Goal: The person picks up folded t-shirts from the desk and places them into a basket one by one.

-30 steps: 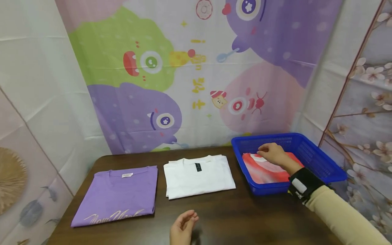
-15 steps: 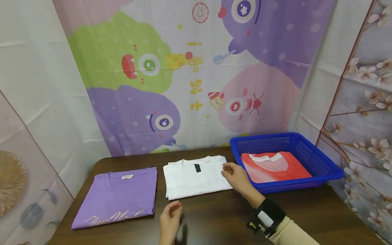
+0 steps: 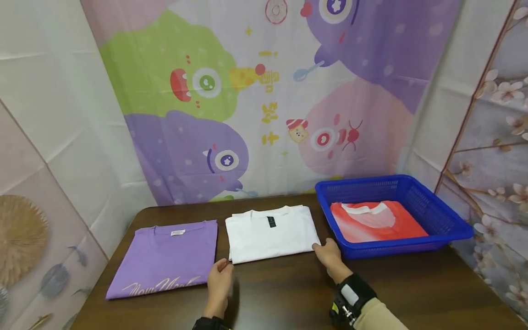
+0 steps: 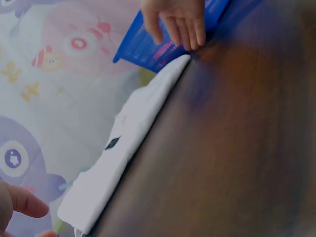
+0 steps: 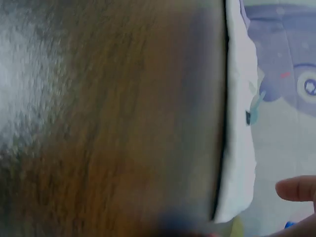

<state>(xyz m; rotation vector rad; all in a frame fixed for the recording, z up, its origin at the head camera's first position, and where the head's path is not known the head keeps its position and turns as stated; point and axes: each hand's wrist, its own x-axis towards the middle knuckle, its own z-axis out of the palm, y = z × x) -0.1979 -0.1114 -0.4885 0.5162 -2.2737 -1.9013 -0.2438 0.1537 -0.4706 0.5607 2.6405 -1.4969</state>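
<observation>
A folded white T-shirt (image 3: 264, 240) with a dark neck label lies flat on the brown table (image 3: 280, 293). My left hand (image 3: 220, 279) is by its front left corner, thumb and fingers apart in the left wrist view. At the front right corner is my right hand (image 3: 328, 257), thumb tip right at the shirt's edge. The left wrist view shows that right hand (image 4: 177, 22) with fingers extended downward beside the shirt's end. In the right wrist view the right thumb (image 5: 296, 188) stands apart from the white cloth.
To the left lies a folded purple T-shirt (image 3: 177, 256) with pale lettering. A blue plastic basket (image 3: 392, 250) stands at the back right, holding a folded red and pink shirt (image 3: 375, 224). Behind the table hangs a cartoon-printed cloth (image 3: 264, 174).
My right hand has come out from over the blue basket, moving left and down to the white T-shirt's right corner. My left hand has shifted left and forward to its left corner.
</observation>
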